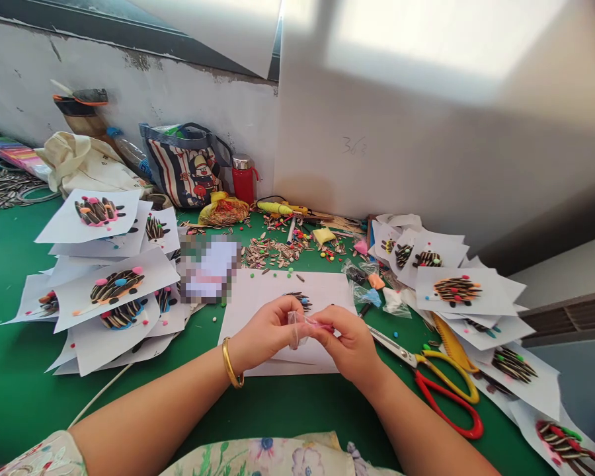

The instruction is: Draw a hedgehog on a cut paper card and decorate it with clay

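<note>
My left hand (272, 330), with a gold bangle at the wrist, pinches a small clear plastic bag (296, 330). My right hand (350, 344) closes on the same bag's other end, where a bit of pink modelling clay (323, 326) shows between the fingers. Both hands meet above a white paper sheet (248, 297). Just beyond the fingertips, a cluster of striped sunflower seeds (297, 301) with blue dots lies on that sheet, partly hidden by my hands. A few green clay balls (290, 272) rest near the sheet's far edge.
Stacked seed-picture cards stand at left (114, 291) and right (456, 291). Scissors (426, 370) lie beside my right forearm. Bagged clay (377, 283), loose seeds (272, 253), a blurred pale rectangle (211, 268), a red flask (243, 180) and a striped bag (183, 165) are farther back.
</note>
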A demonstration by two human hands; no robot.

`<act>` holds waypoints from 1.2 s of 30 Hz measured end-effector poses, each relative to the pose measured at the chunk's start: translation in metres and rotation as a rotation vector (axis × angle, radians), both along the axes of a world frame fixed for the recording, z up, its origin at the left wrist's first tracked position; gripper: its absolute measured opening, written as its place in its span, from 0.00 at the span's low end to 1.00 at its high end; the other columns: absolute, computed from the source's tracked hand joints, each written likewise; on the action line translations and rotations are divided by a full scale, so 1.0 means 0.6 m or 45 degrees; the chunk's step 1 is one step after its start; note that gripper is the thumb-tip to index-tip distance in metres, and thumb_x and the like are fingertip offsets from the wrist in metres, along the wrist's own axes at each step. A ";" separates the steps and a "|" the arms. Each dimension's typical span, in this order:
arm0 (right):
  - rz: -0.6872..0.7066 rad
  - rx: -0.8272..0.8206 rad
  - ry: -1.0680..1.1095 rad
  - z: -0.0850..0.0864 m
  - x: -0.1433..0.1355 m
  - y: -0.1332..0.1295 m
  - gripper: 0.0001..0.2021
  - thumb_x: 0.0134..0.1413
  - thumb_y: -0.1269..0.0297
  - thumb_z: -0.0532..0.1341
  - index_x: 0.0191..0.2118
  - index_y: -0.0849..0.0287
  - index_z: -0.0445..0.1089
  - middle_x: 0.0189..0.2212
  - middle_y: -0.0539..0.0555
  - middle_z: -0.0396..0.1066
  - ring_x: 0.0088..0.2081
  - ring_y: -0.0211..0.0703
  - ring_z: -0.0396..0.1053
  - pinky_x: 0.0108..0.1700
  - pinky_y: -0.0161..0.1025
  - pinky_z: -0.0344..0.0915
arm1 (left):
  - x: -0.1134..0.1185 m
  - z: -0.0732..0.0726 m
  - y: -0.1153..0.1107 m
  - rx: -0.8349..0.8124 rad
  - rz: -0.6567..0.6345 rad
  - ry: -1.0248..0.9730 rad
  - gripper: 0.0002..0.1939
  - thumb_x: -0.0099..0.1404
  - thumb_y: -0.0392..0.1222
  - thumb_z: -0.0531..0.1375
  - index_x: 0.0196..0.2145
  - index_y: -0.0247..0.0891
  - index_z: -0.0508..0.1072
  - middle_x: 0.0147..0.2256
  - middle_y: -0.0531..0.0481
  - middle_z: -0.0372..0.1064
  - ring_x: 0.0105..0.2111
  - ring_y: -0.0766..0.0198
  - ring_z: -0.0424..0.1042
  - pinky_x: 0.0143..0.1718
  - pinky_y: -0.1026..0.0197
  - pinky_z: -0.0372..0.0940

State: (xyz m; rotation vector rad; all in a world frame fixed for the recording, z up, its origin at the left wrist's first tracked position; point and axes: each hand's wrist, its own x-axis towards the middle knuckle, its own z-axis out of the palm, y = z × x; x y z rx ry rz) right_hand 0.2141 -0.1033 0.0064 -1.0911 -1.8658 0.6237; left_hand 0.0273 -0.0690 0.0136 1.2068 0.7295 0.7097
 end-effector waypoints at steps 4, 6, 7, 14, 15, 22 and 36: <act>-0.063 -0.006 0.044 -0.006 0.005 0.001 0.12 0.61 0.54 0.63 0.45 0.53 0.75 0.34 0.53 0.76 0.33 0.43 0.72 0.37 0.40 0.69 | 0.000 -0.002 0.000 0.018 0.065 -0.030 0.20 0.59 0.57 0.66 0.32 0.38 0.65 0.22 0.58 0.63 0.22 0.70 0.62 0.26 0.65 0.60; -0.120 -0.020 0.100 -0.011 0.008 0.003 0.16 0.58 0.54 0.65 0.50 0.53 0.72 0.35 0.52 0.76 0.33 0.42 0.71 0.37 0.39 0.70 | -0.001 -0.002 0.001 0.035 0.105 -0.045 0.20 0.61 0.58 0.63 0.35 0.38 0.67 0.23 0.56 0.65 0.22 0.68 0.65 0.27 0.63 0.62; -0.136 -0.031 0.126 -0.013 0.009 0.003 0.17 0.57 0.55 0.66 0.51 0.53 0.71 0.35 0.52 0.75 0.32 0.41 0.70 0.37 0.39 0.70 | -0.001 -0.001 0.002 0.040 0.116 -0.053 0.21 0.61 0.58 0.63 0.37 0.37 0.68 0.24 0.55 0.67 0.23 0.67 0.67 0.28 0.62 0.63; -0.158 -0.024 0.115 -0.013 0.009 0.003 0.12 0.60 0.60 0.63 0.48 0.54 0.73 0.37 0.53 0.76 0.33 0.41 0.71 0.36 0.39 0.71 | -0.003 -0.001 0.004 0.018 0.072 -0.057 0.19 0.61 0.56 0.64 0.36 0.36 0.68 0.22 0.55 0.66 0.24 0.67 0.67 0.30 0.62 0.64; -0.153 -0.019 0.106 -0.013 0.009 0.003 0.12 0.60 0.61 0.63 0.48 0.54 0.73 0.37 0.53 0.76 0.33 0.40 0.71 0.36 0.39 0.72 | -0.003 -0.001 0.003 0.014 0.058 -0.054 0.19 0.60 0.55 0.65 0.34 0.37 0.68 0.22 0.55 0.66 0.24 0.67 0.67 0.30 0.62 0.64; -0.126 0.001 0.087 -0.014 0.009 0.002 0.13 0.62 0.63 0.61 0.52 0.53 0.71 0.35 0.52 0.75 0.32 0.39 0.71 0.36 0.37 0.71 | -0.003 0.002 0.000 -0.032 0.032 -0.049 0.20 0.55 0.50 0.69 0.31 0.38 0.63 0.26 0.56 0.65 0.25 0.69 0.66 0.29 0.64 0.62; -0.081 0.026 0.073 -0.014 0.005 0.001 0.13 0.62 0.66 0.61 0.52 0.53 0.71 0.38 0.52 0.76 0.35 0.38 0.71 0.38 0.35 0.71 | -0.002 -0.003 -0.003 -0.014 0.057 -0.116 0.17 0.65 0.55 0.61 0.36 0.39 0.62 0.23 0.60 0.57 0.22 0.72 0.56 0.25 0.66 0.53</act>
